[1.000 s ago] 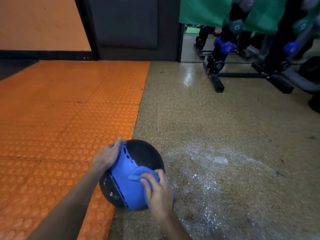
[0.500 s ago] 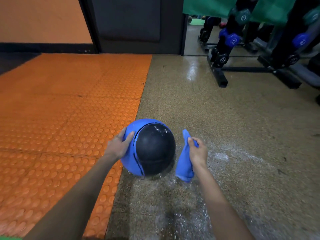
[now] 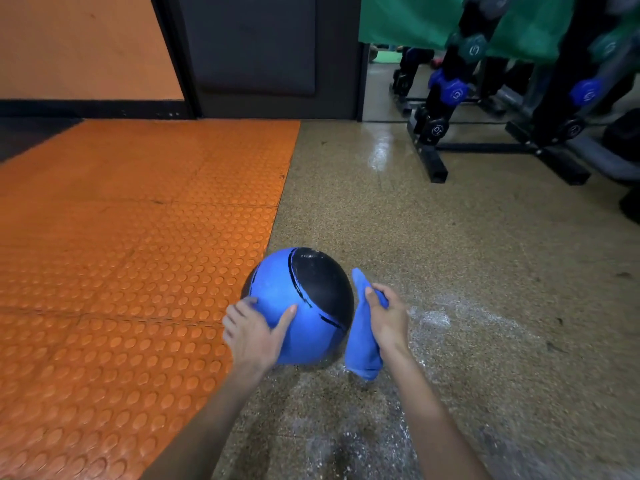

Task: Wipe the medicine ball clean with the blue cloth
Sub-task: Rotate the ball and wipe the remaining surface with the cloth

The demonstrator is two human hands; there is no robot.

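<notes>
Resting low in the middle of the frame, the medicine ball (image 3: 304,299) sits on the speckled floor (image 3: 450,271), right at the edge of the orange studded mat (image 3: 121,254). Being round, it has no long axis. Its blue half faces me and the lower left, its black half the upper right, with the seam curving from the top down to the lower right.

My left hand (image 3: 254,332) lies on the blue side with the fingers spread and the thumb stretched out across the surface. My right hand (image 3: 388,317), just right of the ball, is curled round the blue cloth (image 3: 362,344). The cloth hangs nearly upright in the frame, one end poking up above my thumb and the longer end drooping below my wrist.

I cannot tell whether the cloth touches the black side or only hangs beside it. The ball's underside is hidden, and a wet sheen blurs the floor around it. Top right, a dumbbell rack (image 3: 433,157) is cut off by the frame.
</notes>
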